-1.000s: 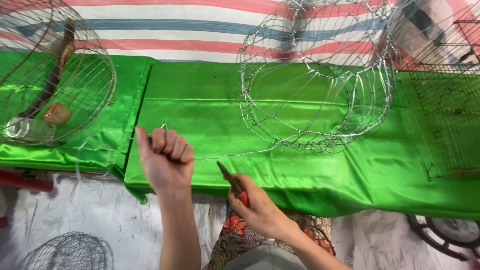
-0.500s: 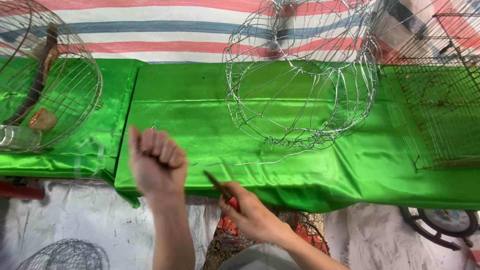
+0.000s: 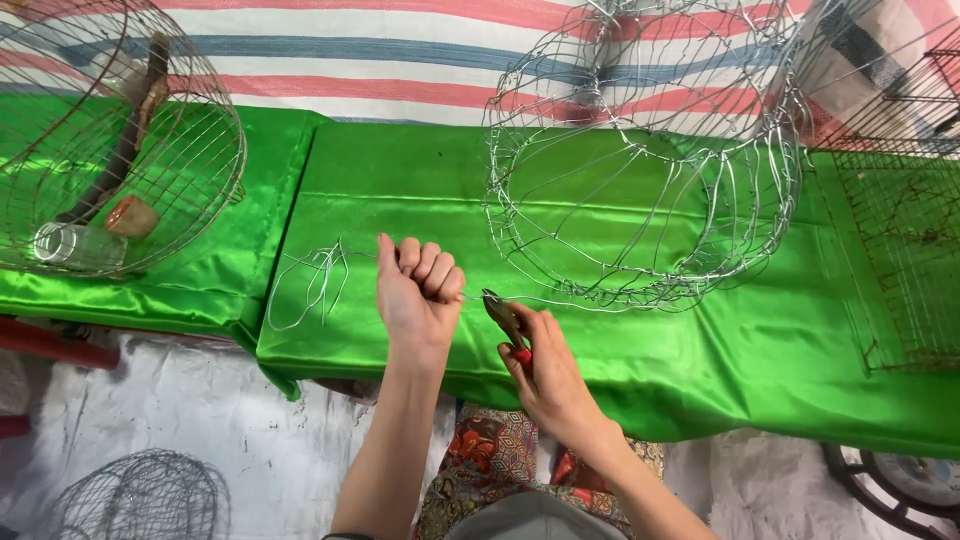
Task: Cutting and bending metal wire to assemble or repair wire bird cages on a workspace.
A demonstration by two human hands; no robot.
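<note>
Two hands, thin wire [image 3: 310,285], pliers [image 3: 505,325]

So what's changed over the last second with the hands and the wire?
The view shifted, bringing a loose wire bundle into sight left of the left hand. That fist is still clenched and raised. The right hand still holds the pliers, now closed in on the wire beside it. The wire basket stays put.

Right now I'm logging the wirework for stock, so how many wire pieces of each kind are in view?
Round wire baskets: 3 (left, centre, floor)
Flat wire mesh panels: 1
Loose wire bundles: 1
Total: 5
</note>
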